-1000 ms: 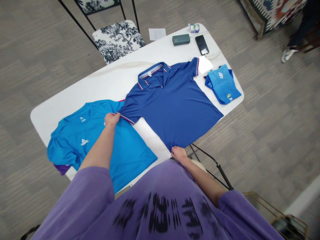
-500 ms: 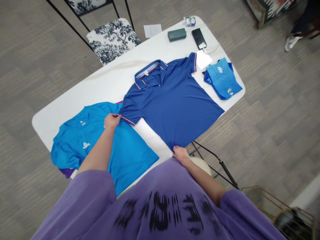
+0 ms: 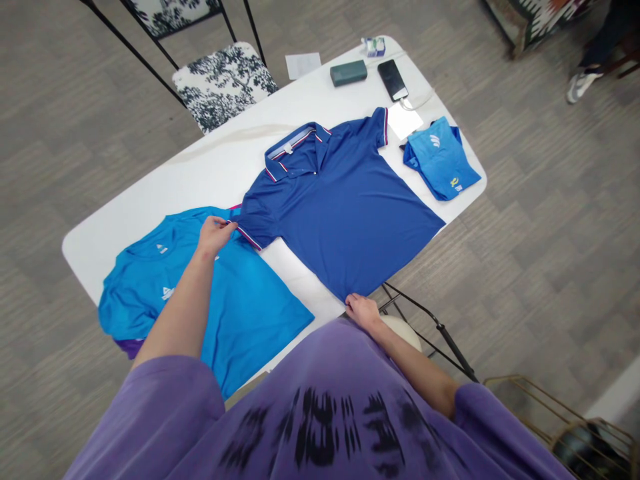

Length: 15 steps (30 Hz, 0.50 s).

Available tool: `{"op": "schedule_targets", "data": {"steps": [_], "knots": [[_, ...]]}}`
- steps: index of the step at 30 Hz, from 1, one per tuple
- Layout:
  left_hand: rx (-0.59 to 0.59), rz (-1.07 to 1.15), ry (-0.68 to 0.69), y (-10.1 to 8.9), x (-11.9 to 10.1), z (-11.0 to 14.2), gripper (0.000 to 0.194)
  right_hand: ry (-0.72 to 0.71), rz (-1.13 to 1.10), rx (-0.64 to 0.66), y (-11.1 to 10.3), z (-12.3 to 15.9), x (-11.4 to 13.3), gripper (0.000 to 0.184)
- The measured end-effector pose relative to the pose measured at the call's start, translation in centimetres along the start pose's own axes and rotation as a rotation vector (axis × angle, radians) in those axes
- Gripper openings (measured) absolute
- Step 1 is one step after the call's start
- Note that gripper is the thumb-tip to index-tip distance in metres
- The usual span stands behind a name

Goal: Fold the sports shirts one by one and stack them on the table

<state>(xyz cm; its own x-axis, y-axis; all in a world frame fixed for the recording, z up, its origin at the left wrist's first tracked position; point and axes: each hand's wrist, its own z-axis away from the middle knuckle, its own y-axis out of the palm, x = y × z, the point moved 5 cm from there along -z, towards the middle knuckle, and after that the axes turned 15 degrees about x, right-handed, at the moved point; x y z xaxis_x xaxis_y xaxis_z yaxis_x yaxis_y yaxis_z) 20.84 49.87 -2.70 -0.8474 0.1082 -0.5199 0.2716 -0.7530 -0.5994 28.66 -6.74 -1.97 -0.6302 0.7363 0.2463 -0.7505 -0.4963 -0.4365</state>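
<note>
A dark blue polo shirt (image 3: 340, 207) lies spread face up on a white table (image 3: 145, 190), its collar toward the far side. My left hand (image 3: 215, 233) pinches the striped cuff of its left-side sleeve, above a bright blue T-shirt (image 3: 255, 293). My right hand (image 3: 363, 310) grips the polo shirt's hem corner at the near table edge, fingers closed over the fabric. The T-shirt lies flat on the left, partly covered by my left forearm and the polo's sleeve. Some purple cloth (image 3: 131, 347) shows under its left side.
Folded blue garments (image 3: 443, 157) lie at the right end. Behind the polo are a phone (image 3: 393, 80) with a cable, a green case (image 3: 349, 73) and a small box (image 3: 375, 47). A patterned chair (image 3: 225, 83) stands beyond the table; a person's shoe (image 3: 583, 85) shows far right.
My left hand has lifted slightly and moved a little up and left with the sleeve cuff. My right hand stays on the hem corner. The whole view has shifted slightly.
</note>
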Motion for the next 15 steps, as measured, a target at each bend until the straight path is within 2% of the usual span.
{"op": "schedule_targets", "data": {"steps": [4, 7, 9, 12, 15], "knots": [[0.046, 0.103, 0.01, -0.2, -5.8, -1.3, 0.055, -0.026, -0.114, -0.083, -1.7, 2.0, -3.2, 0.023], [0.051, 0.124, 0.02, 0.1, -12.4, -3.4, 0.057, -0.013, -0.24, -0.159, -3.9, 3.5, -7.4, 0.022], [0.054, 0.126, 0.047, 1.1, -17.6, -5.1, 0.052, 0.0, -0.312, -0.207, -5.7, 4.3, -10.9, 0.022], [0.079, 0.126, 0.071, 4.3, -25.2, -8.4, 0.039, 0.039, -0.391, -0.271, -8.4, 4.3, -17.1, 0.025], [0.083, 0.17, 0.039, 9.3, -31.5, -12.4, 0.034, 0.058, -0.447, -0.302, -11.0, 2.4, -23.3, 0.026]]}}
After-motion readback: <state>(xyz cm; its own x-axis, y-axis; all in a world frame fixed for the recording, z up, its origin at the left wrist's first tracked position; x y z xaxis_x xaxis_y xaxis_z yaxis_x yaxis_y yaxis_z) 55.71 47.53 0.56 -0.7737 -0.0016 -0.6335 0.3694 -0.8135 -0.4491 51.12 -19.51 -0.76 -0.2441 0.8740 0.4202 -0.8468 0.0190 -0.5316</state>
